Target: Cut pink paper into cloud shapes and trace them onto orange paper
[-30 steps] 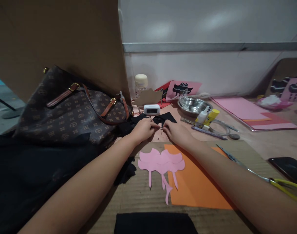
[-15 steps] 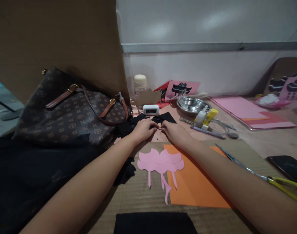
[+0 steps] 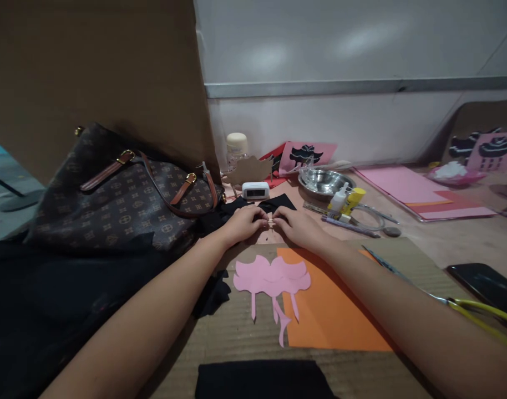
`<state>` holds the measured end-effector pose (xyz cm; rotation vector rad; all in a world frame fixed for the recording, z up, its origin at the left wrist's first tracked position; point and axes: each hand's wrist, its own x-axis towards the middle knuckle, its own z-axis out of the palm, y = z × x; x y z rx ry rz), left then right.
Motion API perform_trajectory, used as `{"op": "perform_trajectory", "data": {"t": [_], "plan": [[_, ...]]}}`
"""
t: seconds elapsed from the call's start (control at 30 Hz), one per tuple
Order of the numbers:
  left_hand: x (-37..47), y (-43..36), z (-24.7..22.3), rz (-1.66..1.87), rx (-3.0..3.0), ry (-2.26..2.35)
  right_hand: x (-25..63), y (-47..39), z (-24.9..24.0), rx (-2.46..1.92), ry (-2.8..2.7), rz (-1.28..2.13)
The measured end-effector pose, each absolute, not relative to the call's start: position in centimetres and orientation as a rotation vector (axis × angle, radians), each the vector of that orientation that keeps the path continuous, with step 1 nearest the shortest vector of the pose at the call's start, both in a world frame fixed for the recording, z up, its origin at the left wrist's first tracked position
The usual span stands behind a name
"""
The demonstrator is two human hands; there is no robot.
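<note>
My left hand (image 3: 246, 223) and my right hand (image 3: 293, 224) meet over the far edge of the cardboard, fingertips pinched. Between them is a tiny pale thin piece (image 3: 270, 221), too small to name. Black paper (image 3: 282, 203) lies just beyond my fingers. Nearer to me, a pink paper cut-out (image 3: 264, 280) with a wavy top and narrow legs rests partly on an orange sheet (image 3: 328, 316). A small curved pink strip (image 3: 283, 327) touches its lower part.
Yellow-handled scissors (image 3: 453, 303) lie under my right forearm, by a black phone (image 3: 484, 285). Glue bottles (image 3: 340, 198), a pen (image 3: 349, 226) and a metal bowl (image 3: 326, 184) stand back right. A brown patterned handbag (image 3: 132, 199) fills the left. A white device (image 3: 255, 190) sits behind my hands.
The view has tilted and shifted slightly. My hands stay pinched together at the same spot, with the pale piece a little more visible between the fingertips.
</note>
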<state>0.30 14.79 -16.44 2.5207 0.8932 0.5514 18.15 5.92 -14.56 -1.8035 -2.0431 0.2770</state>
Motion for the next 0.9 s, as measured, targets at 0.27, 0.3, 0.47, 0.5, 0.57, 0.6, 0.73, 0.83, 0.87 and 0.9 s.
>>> {"op": "perform_trajectory", "data": {"t": [0.27, 0.3, 0.47, 0.5, 0.57, 0.6, 0.73, 0.83, 0.87, 0.9], "plan": [[-1.3, 15.1, -15.0, 0.556, 2.503, 0.97, 18.9, 5.8, -14.1, -1.868, -1.981, 0.249], [-1.6, 15.3, -14.9, 0.552, 2.5, 0.975, 19.0, 5.8, -14.1, -1.871, -1.981, 0.248], [-2.3, 15.7, -14.5, 0.493, 2.509, 0.967, 18.6, 5.4, -14.5, -1.858, -2.029, 0.244], [-2.3, 15.6, -14.5, 0.471, 2.518, 0.954, 18.4, 5.3, -14.6, -1.849, -2.049, 0.236], [-2.2, 15.5, -14.3, 0.433, 2.546, 0.926, 18.0, 5.1, -14.8, -1.822, -2.1, 0.214], [-2.2, 15.4, -14.2, 0.421, 2.563, 0.913, 17.8, 5.0, -14.8, -1.807, -2.126, 0.202], [-1.9, 15.0, -14.0, 0.384, 2.639, 0.872, 17.3, 5.2, -15.0, -1.795, -2.182, 0.173], [-1.7, 14.9, -13.9, 0.361, 2.684, 0.838, 17.1, 5.7, -15.1, -1.833, -2.186, 0.178], [-1.6, 14.9, -13.9, 0.354, 2.694, 0.825, 17.0, 5.9, -15.2, -1.846, -2.186, 0.182], [-1.6, 14.9, -13.9, 0.348, 2.702, 0.813, 16.9, 6.1, -15.2, -1.858, -2.186, 0.185]]}}
